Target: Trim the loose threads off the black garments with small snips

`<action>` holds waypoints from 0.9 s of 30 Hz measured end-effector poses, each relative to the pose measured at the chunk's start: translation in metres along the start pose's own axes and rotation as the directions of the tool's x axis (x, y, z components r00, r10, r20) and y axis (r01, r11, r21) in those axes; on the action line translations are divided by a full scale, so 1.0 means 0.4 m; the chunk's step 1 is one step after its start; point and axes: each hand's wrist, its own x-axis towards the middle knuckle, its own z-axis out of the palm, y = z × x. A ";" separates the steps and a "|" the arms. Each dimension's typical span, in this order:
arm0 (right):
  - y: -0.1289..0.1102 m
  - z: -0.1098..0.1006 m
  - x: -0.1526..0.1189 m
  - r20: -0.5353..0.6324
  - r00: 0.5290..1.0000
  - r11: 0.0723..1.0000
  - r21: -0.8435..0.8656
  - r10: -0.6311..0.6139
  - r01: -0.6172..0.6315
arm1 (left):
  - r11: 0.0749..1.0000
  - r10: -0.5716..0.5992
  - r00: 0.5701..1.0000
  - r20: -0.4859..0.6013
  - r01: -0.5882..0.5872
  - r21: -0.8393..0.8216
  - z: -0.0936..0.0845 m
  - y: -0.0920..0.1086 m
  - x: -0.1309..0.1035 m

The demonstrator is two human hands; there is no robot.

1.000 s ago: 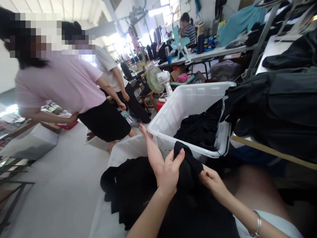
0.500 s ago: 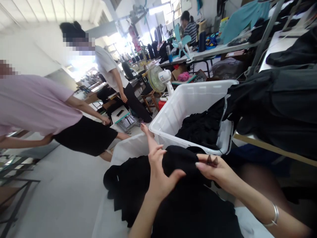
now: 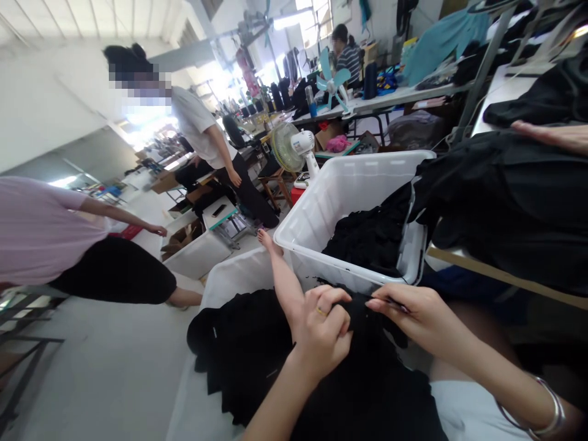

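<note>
Black fabric [image 3: 362, 380] lies across my lap and over a white bin at the lower centre. My left hand [image 3: 324, 327], with a ring on one finger, is above this fabric, its fingers curled; what they hold, if anything, is hidden. To its right, my right hand [image 3: 408, 312] is closed around a small dark tool, perhaps thread snips [image 3: 397, 304], and its fingertips meet at the edge of the black fabric. A silver bangle is on my right wrist.
Behind my hands stands a white bin [image 3: 301, 236] with black cloth pieces inside. Black garments [image 3: 514, 208] cover a table at right, where another person's hand [image 3: 551, 135] rests. A person in pink [image 3: 41, 226] is at left; a white fan [image 3: 303, 144] stands beyond the bin.
My left hand has gone from spread fingers to curled ones and moved right and down. The person in pink has moved left. Another person's hand has appeared on the garments at right.
</note>
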 end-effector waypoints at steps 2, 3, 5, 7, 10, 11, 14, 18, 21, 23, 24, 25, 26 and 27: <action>-0.002 -0.004 0.001 0.023 0.999 1.000 -0.012 -0.024 0.024 | 0.995 -0.035 0.998 0.054 0.040 -0.091 0.002 0.004 0.000; -0.004 -0.006 0.002 0.026 0.999 0.999 -0.017 -0.038 0.038 | 0.987 -0.089 0.992 0.085 0.099 -0.130 0.003 0.007 0.001; -0.009 -0.008 0.004 0.032 0.998 0.998 -0.024 -0.062 0.063 | 0.945 -0.243 0.957 0.157 0.271 -0.184 0.005 0.012 0.005; -0.011 -0.009 0.006 0.042 0.997 0.997 -0.013 -0.069 0.070 | 0.883 -0.369 0.898 0.239 0.419 -0.212 0.004 0.018 0.011; -0.012 -0.009 0.007 0.025 0.998 0.998 0.017 -0.060 0.059 | 0.869 -0.387 0.879 0.279 0.449 -0.208 0.003 0.024 0.020; -0.011 -0.009 0.006 0.014 0.998 0.998 0.026 -0.056 0.056 | 0.882 -0.369 0.891 0.265 0.425 -0.203 0.003 0.025 0.022; -0.010 -0.010 0.006 -0.008 0.999 0.998 0.051 -0.041 0.042 | 0.907 -0.342 0.918 0.201 0.378 -0.183 0.009 0.027 0.024; -0.008 -0.011 0.010 -0.006 1.000 0.997 0.077 -0.010 0.010 | 0.894 -0.376 0.916 0.141 0.399 -0.202 0.019 0.032 0.024; -0.005 -0.014 0.013 -0.012 1.000 0.997 0.071 0.011 -0.010 | 0.866 -0.402 0.905 0.140 0.426 -0.261 0.025 0.035 0.023; -0.003 -0.018 0.010 -0.011 0.999 0.996 0.086 0.033 -0.032 | 0.842 -0.417 0.897 0.144 0.441 -0.311 0.028 0.036 0.022; -0.002 -0.021 0.006 -0.006 0.999 0.993 0.106 0.047 -0.046 | 0.824 -0.426 0.892 0.153 0.452 -0.342 0.028 0.036 0.022; 0.000 -0.024 0.001 0.005 0.998 0.990 0.129 0.061 -0.061 | 0.801 -0.436 0.884 0.167 0.466 -0.375 0.027 0.035 0.022; 0.002 -0.026 -0.005 0.024 0.997 0.986 0.147 0.076 -0.078 | 0.775 -0.450 0.874 0.185 0.485 -0.405 0.026 0.035 0.022; 0.004 -0.028 -0.012 0.045 0.995 0.983 0.158 0.084 -0.090 | 0.748 -0.465 0.862 0.203 0.505 -0.431 0.023 0.035 0.023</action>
